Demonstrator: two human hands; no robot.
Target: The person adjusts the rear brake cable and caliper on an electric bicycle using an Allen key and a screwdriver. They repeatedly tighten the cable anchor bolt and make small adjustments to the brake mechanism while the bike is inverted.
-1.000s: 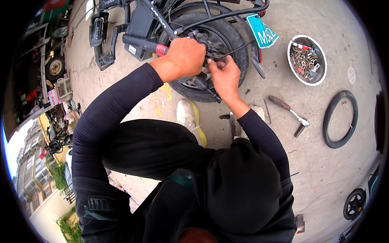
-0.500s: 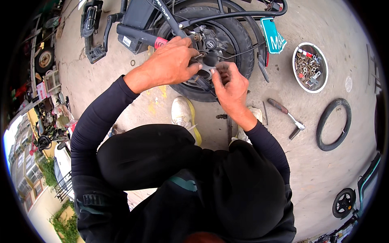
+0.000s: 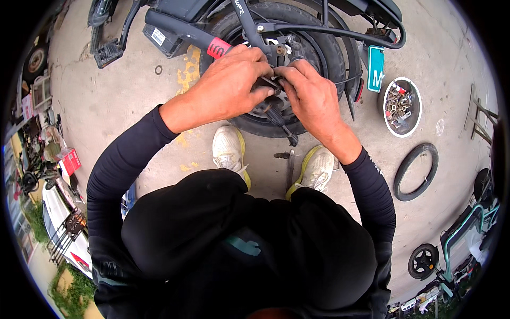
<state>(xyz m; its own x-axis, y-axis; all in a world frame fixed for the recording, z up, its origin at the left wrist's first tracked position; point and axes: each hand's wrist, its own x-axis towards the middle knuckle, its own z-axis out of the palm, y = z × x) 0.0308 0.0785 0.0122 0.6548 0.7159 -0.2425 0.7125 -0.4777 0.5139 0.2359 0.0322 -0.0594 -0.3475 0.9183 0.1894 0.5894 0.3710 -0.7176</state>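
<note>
My left hand (image 3: 226, 87) is closed, thumb and fingers pinching a small dark metal part (image 3: 270, 82) in front of the wheel's hub. My right hand (image 3: 316, 98) meets it from the other side, its thumb and fingertips closed on the same part's near end. The fingers cover much of this part, so its exact kind cannot be made out. Behind both hands is the rear wheel (image 3: 336, 50) of an electric bike, with a dark frame tube (image 3: 247, 24) running down to the hub. A black kickstand (image 3: 279, 119) hangs just below my fingers.
A white-rimmed bucket (image 3: 383, 119) of loose metal hardware stands at the right, with a black rubber ring (image 3: 401, 183) on the ground below it. A green-and-white plate (image 3: 375, 66) hangs behind the wheel. Between my shoes lies a metal bar (image 3: 290, 167). A small-wheeled vehicle (image 3: 423, 260) is at lower right.
My hands have come together, fingertips now meeting at the small part. The view has shifted, and the ratchet wrench seen before on the ground at right no longer shows.
</note>
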